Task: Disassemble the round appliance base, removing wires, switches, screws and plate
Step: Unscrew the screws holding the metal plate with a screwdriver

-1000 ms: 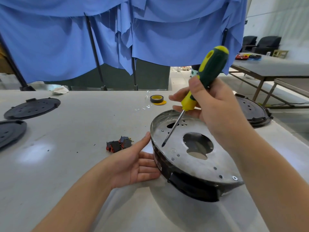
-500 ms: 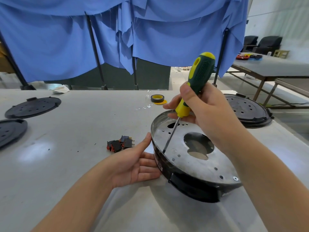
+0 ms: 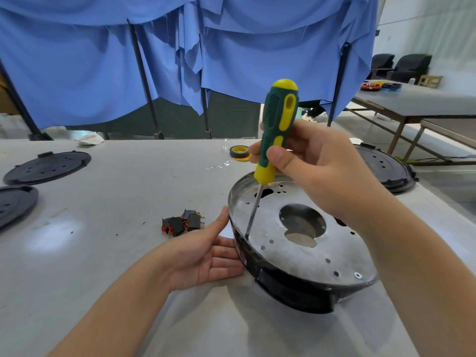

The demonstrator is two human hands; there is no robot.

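The round appliance base [image 3: 288,287] lies on the grey table, black-sided, with a perforated silver metal plate [image 3: 296,243] on top that has a large keyhole-shaped opening. My right hand [image 3: 316,166] grips a green and yellow screwdriver [image 3: 278,130], nearly upright, its tip down at the plate's left edge. My left hand [image 3: 206,256] rests flat against the base's left side, fingers straight, thumb up along the rim. A screw [image 3: 357,275] sits near the plate's front right edge. Removed black and red switches [image 3: 181,222] lie in a small pile left of the base.
Two black round covers [image 3: 49,167] [image 3: 14,204] lie at the table's far left, another black round base [image 3: 383,171] behind my right wrist. A roll of black and yellow tape [image 3: 239,152] sits further back. Blue cloth hangs beyond the table; another table stands at the right.
The screwdriver has swung from a right-leaning slant to nearly upright, and its tip has slid down and left to the plate's edge. My left hand has stayed put.
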